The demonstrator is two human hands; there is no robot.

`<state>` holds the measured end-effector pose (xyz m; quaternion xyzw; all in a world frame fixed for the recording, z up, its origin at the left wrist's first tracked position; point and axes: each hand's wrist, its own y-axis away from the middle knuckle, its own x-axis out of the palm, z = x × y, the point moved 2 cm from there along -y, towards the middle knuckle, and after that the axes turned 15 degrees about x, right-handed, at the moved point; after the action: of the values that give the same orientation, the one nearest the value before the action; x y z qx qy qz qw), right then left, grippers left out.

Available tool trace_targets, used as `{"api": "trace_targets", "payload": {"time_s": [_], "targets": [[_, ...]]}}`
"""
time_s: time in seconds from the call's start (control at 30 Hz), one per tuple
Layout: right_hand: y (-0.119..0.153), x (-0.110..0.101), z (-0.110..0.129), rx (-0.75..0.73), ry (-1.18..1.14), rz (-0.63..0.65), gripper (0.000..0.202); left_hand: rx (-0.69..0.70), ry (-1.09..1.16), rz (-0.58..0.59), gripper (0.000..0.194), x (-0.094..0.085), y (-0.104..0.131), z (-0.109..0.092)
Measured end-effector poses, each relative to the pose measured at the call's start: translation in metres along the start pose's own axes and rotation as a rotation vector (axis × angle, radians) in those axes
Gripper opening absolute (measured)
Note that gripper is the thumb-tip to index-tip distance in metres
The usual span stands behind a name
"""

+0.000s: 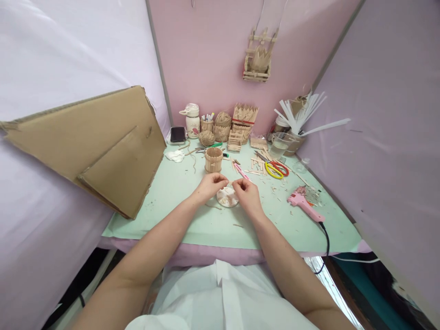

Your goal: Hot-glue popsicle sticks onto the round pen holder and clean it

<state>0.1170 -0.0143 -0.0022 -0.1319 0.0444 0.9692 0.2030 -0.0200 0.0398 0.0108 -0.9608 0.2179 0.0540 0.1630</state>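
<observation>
My left hand is pinched closed, fingertips pointing right. Facing it, my right hand is closed in a pinch too, with a small gap between the two. Whatever lies in the fingertips is too small to make out. Just below them a round whitish disc, with brownish marks on it, lies on the green table cover. A small round tub faced with wooden sticks stands upright behind my left hand. A pink pen-like tool rests behind my right hand.
A pink glue gun with a black cord lies at right. Scissors and wooden sticks lie behind it. Cardboard leans at left. A bottle, a twine ball and a plastic cup stand along the back.
</observation>
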Motion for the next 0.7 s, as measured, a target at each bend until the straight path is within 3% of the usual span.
{"api": "trace_targets", "payload": {"time_s": [0.7], "targets": [[0.0022,0.0,-0.0013,-0.047,0.064,-0.004,0.017,0.034,-0.158,0.05,0.015,0.0008,-0.0005,0.0033]]}}
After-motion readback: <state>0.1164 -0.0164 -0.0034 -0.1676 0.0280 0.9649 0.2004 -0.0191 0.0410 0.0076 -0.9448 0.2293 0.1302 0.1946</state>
